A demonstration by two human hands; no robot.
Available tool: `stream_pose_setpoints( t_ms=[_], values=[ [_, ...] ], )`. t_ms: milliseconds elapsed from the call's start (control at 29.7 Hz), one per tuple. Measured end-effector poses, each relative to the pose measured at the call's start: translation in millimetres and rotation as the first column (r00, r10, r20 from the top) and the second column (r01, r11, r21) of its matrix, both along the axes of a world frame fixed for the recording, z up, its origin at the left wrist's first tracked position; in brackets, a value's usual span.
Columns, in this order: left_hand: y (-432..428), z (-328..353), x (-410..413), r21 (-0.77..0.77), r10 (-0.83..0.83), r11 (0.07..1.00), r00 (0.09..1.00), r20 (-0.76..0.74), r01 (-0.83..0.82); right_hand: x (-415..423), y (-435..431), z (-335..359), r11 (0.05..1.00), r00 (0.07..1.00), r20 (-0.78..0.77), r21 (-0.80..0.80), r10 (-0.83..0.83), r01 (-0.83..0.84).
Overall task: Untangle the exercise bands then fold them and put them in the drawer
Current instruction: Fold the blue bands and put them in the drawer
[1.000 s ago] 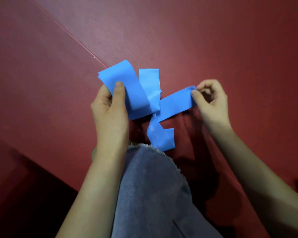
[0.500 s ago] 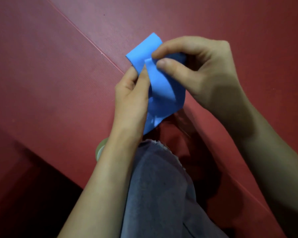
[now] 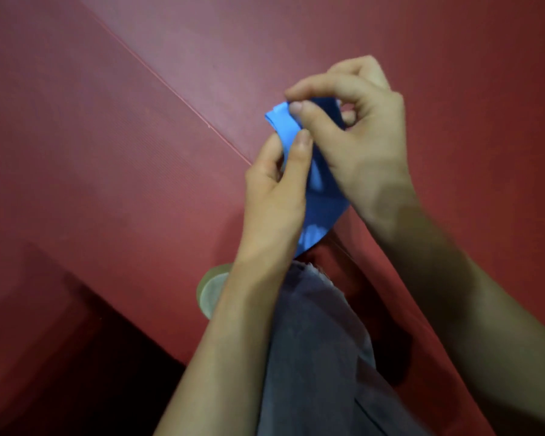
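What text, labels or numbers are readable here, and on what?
None readable.
The folded blue elastic exercise band, pinched by the left hand and right hand, shows no print.
The red ribbed floor mat and grey denim fabric show none either.

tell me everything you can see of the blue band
The blue band is a flat, smooth, rubbery-looking strip in plain bright blue, folded into a bundle of several layers. It is held up over the red mat. The left hand pinches its upper part from the left; the right hand pinches its top edge between thumb and forefinger. Its rounded lower end hangs between the wrists.
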State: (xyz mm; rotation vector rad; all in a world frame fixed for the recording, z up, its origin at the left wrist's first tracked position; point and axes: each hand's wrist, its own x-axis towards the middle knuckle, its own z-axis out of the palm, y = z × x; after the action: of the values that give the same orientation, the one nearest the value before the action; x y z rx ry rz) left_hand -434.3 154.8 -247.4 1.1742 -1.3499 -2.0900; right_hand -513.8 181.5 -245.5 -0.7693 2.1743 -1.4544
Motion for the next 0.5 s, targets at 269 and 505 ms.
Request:
stream_pose_setpoints(
  t_ms=[269,505],
  values=[
    [-19.3,60.0,-7.9,0.045,0.132,0.991,0.989,-0.06,-0.129,-11.8,-13.8,65.2,0.998,0.953,0.296,0.019,0.057,-0.065],
    [-15.9,148.1,5.2,-0.015,0.131,0.991,0.986,-0.101,-0.133,25.5,-5.2,138.9,0.99,0.948,0.291,-0.085,0.13,-0.11]
  ],
)
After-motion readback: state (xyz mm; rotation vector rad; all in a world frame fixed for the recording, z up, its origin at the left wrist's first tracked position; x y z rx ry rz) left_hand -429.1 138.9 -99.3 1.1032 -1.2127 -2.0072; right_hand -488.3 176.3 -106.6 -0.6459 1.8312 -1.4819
